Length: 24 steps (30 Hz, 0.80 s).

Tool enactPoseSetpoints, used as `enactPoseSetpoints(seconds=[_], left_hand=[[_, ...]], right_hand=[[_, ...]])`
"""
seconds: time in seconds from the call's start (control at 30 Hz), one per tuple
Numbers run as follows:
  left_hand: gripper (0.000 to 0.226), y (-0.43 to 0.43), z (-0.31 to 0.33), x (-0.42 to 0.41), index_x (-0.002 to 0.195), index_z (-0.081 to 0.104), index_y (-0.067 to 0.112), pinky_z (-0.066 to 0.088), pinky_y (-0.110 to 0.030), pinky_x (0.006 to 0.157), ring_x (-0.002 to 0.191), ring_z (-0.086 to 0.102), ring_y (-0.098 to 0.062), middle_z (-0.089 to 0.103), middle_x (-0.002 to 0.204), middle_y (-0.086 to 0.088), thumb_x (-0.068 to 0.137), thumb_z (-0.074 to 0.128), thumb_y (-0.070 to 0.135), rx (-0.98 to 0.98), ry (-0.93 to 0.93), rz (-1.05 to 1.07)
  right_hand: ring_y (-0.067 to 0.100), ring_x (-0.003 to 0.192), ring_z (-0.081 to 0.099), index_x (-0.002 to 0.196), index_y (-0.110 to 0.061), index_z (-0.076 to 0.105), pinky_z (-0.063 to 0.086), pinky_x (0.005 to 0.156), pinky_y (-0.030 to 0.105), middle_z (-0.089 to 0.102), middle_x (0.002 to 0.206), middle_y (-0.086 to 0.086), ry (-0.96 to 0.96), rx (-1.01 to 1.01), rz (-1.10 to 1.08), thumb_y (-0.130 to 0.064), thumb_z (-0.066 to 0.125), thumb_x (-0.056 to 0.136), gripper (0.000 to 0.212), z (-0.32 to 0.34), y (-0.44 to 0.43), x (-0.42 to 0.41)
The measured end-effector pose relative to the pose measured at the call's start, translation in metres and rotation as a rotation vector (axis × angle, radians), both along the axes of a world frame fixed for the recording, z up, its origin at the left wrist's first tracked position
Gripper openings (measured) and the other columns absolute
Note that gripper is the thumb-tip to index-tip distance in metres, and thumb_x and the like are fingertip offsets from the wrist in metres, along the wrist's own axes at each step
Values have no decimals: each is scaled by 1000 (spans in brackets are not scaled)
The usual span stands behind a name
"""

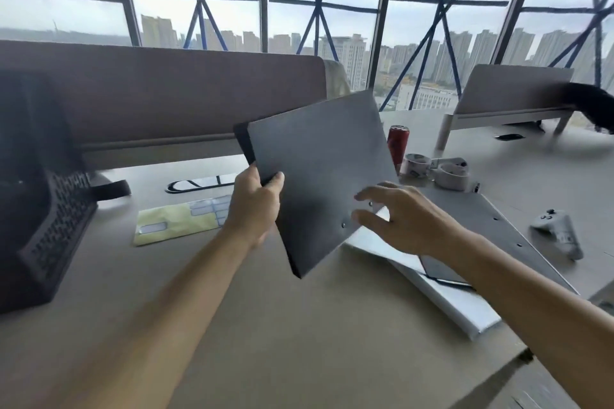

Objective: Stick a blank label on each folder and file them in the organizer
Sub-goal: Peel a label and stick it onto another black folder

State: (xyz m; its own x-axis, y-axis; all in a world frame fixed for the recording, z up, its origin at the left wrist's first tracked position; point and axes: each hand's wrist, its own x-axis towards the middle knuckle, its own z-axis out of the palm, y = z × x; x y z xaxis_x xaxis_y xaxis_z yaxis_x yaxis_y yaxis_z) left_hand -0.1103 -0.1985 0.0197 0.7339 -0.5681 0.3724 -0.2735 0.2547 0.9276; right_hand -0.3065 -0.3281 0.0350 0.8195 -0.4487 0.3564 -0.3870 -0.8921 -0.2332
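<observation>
Dark grey folder (319, 169) held tilted above the desk (265, 325).
Your left hand (255, 206) grips the folder's left edge; your right hand (402, 219), fingers spread and uncurled, is at its lower right corner. Right of the folder, more folders (465, 305) lie flat. Left of it lie the label sheet (176, 221) and, farther left, the black mesh organizer (50, 209); behind it stands a red can (397, 143).

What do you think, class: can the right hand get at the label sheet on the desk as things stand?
Probably not directly. The folder, held up by the left hand, stands between the right hand and the label sheet; it must reach round or under.
</observation>
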Motion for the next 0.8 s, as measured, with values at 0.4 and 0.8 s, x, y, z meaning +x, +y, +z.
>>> enactPoseSetpoints(seconds=[0.4,0.8], left_hand=[[31,103,20,53,88,69,34,52,-12,76,85,68,6,70,84,34,82,76,5,-74,-438,164],[21,126,1,89,104,63,7,50,-13,76,85,66,6,69,91,15,87,73,9,-227,-353,428]], right_hand=[[43,136,30,144,-18,23,38,103,64,27,152,20,-299,-335,-43,-58,81,63,107,38,-31,79],[22,72,68,105,-14,71,60,67,41,74,85,4,-81,-331,252,-54,68,81,47,76,31,106]])
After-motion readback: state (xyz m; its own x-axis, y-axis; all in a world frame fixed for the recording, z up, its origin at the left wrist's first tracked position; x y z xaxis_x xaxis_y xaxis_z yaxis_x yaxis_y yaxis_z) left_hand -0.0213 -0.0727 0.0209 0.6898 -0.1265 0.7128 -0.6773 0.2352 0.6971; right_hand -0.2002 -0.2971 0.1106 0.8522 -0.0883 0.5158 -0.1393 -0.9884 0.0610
